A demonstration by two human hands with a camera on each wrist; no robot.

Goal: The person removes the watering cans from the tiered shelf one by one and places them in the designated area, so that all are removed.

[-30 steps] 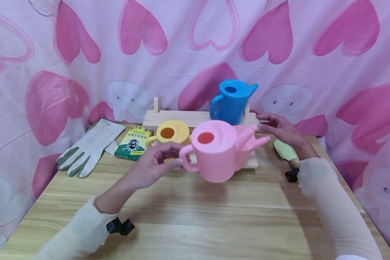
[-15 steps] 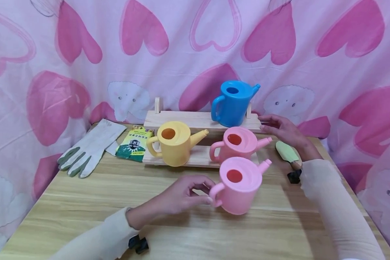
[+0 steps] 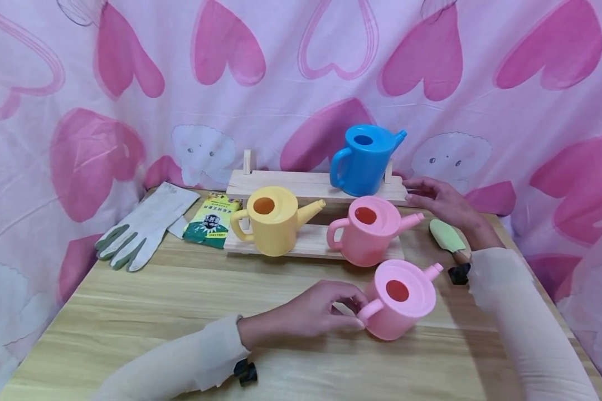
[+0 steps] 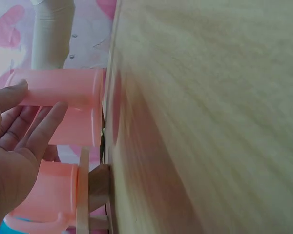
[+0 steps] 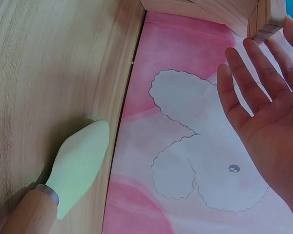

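Note:
My left hand (image 3: pixel 313 312) pinches the handle of a light pink watering can (image 3: pixel 411 303) between thumb and fingers. In the left wrist view this light pink can (image 4: pixel 73 124) hangs close over the tabletop, its base level. Behind it a deeper pink watering can (image 3: pixel 368 242) and a yellow watering can (image 3: pixel 276 234) stand on the lower step of a wooden rack (image 3: pixel 293 181). A blue watering can (image 3: pixel 363 167) stands on the upper step, at the right. My right hand (image 3: pixel 443 203) is at the upper step's right end, fingers loosely extended, fingertips at the wood (image 5: pixel 268 19).
A trowel (image 3: pixel 446 236) with a pale green blade lies right of the rack, partly under my right forearm. At the left lie white work gloves (image 3: pixel 147 223) and a yellow-green packet (image 3: pixel 213 220). A pink heart-patterned curtain (image 3: pixel 261 117) hangs behind the wooden table (image 3: pixel 180 295).
My left hand has carried the light pink can from in front of the rack towards me and to the right, lower over the table. The right hand has stayed at the rack's end.

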